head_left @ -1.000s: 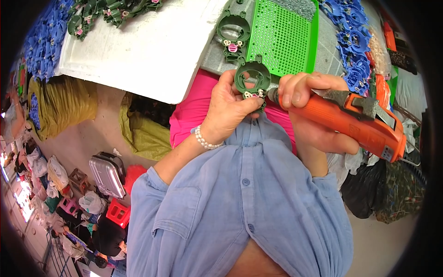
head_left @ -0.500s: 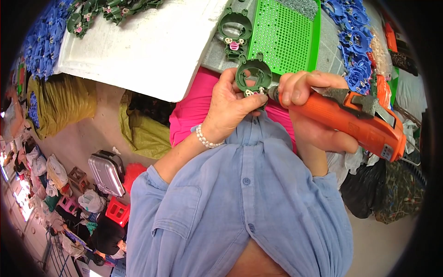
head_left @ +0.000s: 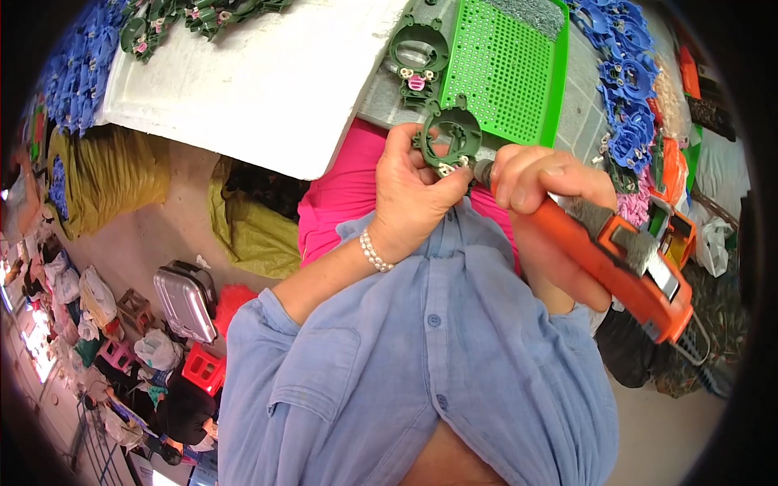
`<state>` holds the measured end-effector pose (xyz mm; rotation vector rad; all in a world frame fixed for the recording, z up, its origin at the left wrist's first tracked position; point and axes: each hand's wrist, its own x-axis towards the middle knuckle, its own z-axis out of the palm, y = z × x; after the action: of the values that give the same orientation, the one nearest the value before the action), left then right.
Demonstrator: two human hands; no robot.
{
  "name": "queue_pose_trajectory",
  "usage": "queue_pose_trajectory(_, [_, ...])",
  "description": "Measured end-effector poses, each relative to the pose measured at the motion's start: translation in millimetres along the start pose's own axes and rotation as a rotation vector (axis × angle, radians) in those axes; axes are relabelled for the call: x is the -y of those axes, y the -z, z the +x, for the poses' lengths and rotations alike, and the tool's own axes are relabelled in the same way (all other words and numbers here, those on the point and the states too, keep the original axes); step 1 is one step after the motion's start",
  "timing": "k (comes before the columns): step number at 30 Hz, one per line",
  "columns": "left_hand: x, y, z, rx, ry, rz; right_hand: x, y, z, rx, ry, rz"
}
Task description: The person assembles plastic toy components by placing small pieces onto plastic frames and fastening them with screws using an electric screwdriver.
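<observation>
My left hand (head_left: pixel 415 180) is closed on a dark green plastic ring-shaped part (head_left: pixel 471 139), with small white pieces at its lower side. Wrapped round an orange electric screwdriver (head_left: pixel 567 243) is my right hand (head_left: pixel 545 188). The screwdriver's tip end points left at the lower edge of the green part, close beside my left thumb. Whether bit and part touch cannot be made out. Just beyond my left hand, a similar green part (head_left: pixel 442 57) with a pink piece lies on the grey work surface (head_left: pixel 377 109).
A bright green perforated tray (head_left: pixel 561 89) holds a heap of small metal screws (head_left: pixel 531 16). Blue plastic parts (head_left: pixel 630 77) line the right. On the left lies a white foam board (head_left: pixel 243 97) with green parts at its far edge. Yellow sacks (head_left: pixel 109 182) stand below it.
The screwdriver's rear end has swung down toward me, with my right hand turning along. My left hand and the green part have shifted slightly right, and the part has tilted.
</observation>
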<state>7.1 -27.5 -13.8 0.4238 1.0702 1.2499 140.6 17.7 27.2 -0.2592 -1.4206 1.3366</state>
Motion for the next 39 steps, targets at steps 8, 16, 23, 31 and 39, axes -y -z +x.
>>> queue_pose_trajectory(8, [0, 1, -1, -0.009, -0.029, -0.002, -5, 2, 2, 0.021, 0.018, -0.008])
queue_pose_trajectory(16, [-4, 4, 8, 0.045, 0.063, -0.012, 0, 6, 6, -0.006, -0.02, -0.041])
queue_pose_trajectory(23, [-4, 16, 10, 0.065, 0.153, -0.071, 17, 16, 19, -0.028, -0.029, 0.092])
queue_pose_trajectory(31, [-2, 18, 12, 0.104, 0.108, -0.083, -4, 41, 14, -0.164, -0.022, 0.129])
queue_pose_trajectory(39, [-6, 17, 10, 0.11, 0.106, -0.062, -14, 56, 26, -0.38, -0.214, -0.204])
